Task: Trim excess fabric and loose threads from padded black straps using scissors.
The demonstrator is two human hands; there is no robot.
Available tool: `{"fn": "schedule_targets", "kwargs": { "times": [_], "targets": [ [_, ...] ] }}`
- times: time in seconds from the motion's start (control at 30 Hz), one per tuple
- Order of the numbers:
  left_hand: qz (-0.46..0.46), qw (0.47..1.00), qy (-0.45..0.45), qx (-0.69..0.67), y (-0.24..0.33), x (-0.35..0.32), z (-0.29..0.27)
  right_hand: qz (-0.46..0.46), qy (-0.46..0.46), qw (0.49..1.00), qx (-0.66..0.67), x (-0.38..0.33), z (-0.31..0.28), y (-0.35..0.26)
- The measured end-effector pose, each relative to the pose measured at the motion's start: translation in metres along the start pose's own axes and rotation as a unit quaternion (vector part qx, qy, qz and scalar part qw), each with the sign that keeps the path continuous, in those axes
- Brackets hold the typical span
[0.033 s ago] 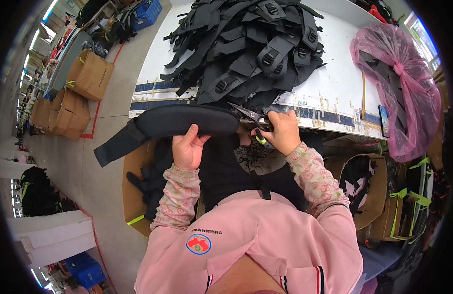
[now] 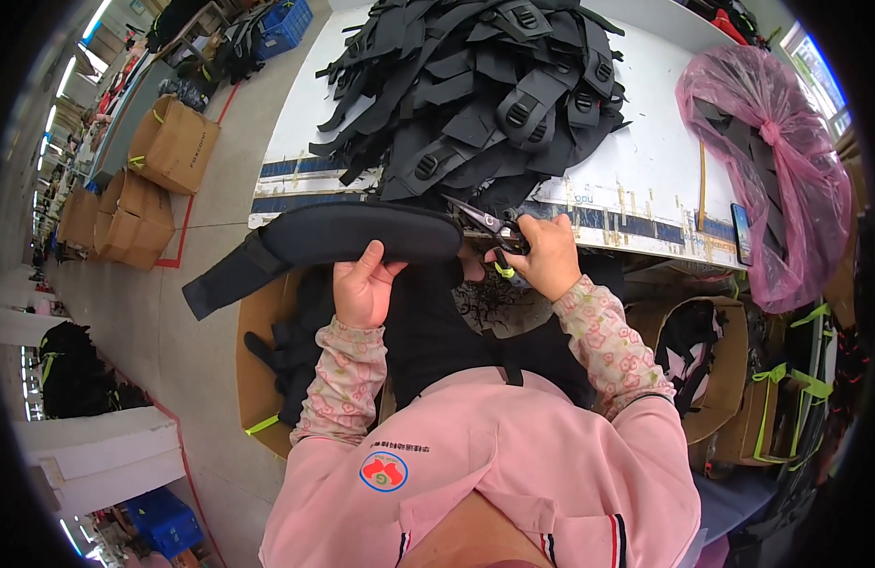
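The left hand (image 2: 364, 284) is gripping a padded black strap (image 2: 348, 237) from below, thumb over its near edge. The strap is lying with its long axis running left to right along the white table's (image 2: 646, 161) front edge, its webbing tail trailing down to the left. The right hand (image 2: 542, 256) is closed around small scissors (image 2: 485, 225), blades pointing left at the strap's right end, apparently just touching it; contact is unclear. A heap of black straps (image 2: 485, 85) is lying beyond.
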State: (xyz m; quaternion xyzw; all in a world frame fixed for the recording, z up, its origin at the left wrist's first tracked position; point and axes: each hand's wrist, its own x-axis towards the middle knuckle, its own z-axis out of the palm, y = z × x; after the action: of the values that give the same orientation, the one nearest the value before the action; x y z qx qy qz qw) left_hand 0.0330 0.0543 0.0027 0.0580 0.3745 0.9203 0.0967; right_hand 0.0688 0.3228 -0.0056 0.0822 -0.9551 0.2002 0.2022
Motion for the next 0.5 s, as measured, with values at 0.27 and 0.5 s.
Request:
{"fn": "schedule_targets", "kwargs": {
  "times": [0.27,0.5],
  "targets": [
    [-0.012,1.0,-0.019,0.012,0.001,0.001,-0.008,0.033,-0.14,0.976,0.164,0.003,-0.017,-0.003],
    [-0.023,0.999,-0.035,0.005,0.0,0.0,-0.013,-0.001,-0.172,0.97,0.173,0.003,-0.021,0.0]
  ]
}}
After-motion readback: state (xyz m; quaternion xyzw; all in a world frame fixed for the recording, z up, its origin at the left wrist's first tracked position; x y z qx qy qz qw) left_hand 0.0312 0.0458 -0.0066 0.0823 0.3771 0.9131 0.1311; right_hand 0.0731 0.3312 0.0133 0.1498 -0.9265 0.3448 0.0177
